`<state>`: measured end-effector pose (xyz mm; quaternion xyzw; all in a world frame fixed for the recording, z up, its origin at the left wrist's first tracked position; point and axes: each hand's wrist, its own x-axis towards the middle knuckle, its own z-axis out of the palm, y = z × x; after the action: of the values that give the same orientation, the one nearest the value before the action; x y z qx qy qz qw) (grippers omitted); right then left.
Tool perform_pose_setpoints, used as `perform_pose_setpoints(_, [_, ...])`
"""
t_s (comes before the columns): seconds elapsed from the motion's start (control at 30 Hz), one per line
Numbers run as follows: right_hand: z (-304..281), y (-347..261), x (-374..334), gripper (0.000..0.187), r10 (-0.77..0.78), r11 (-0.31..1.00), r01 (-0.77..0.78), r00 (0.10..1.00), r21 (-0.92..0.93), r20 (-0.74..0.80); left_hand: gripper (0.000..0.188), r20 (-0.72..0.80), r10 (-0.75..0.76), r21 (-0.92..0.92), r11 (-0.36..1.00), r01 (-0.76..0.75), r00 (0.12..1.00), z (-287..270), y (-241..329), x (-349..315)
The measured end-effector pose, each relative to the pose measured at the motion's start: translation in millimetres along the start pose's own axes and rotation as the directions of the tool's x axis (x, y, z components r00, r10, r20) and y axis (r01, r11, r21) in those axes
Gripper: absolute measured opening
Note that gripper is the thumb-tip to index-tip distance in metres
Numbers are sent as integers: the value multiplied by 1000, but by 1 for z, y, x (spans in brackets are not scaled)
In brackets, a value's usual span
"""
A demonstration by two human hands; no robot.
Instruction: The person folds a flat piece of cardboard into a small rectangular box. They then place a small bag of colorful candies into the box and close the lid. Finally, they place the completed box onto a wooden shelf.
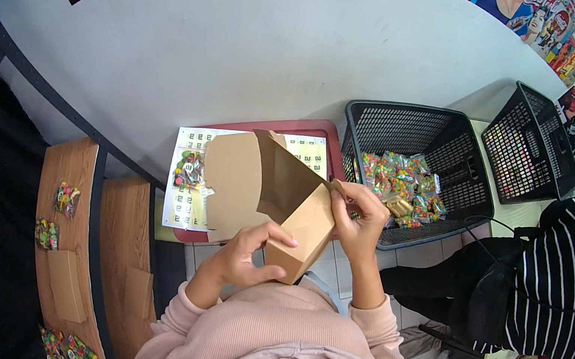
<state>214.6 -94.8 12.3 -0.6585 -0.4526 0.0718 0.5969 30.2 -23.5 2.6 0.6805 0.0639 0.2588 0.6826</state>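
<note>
Between the left hand (241, 256), gripping its near end, and the right hand (360, 219), pinching its rim, sits the box (304, 229), seemingly light, stiffish, easily creased, best held at folded corners.

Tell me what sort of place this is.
Probably a small packing workspace: a black basket holds clear bags of what look like colourful sweets, sticker-like sheets lie on a red tray, and there's an open cardboard box.
</note>
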Motion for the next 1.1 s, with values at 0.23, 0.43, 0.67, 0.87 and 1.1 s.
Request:
perform_pose_setpoints(0.23, [11,-14,-19,26,-212,977,215,971,-15,109,34,9,-354,-383,863,330,935,-6,-12,13])
perform_pose_setpoints(0.43, [7,-10,-11,26,-418,907,414,860,79,292,13,-38,-492,-584,717,380,870,-1,-21,3])
perform_pose_setpoints(0.67, [-5,-27,8,26,-433,876,472,679,100,593,12,-54,-544,-613,680,403,837,7,-12,-4])
perform_pose_setpoints(0.87, [-6,-31,14,24,-464,810,584,594,44,658,15,-38,-613,-702,578,415,789,8,-10,-7])
perform_pose_setpoints(1.1, [-6,-34,16,20,-486,810,583,600,69,635,13,-55,-613,-706,582,403,788,10,-2,-4])
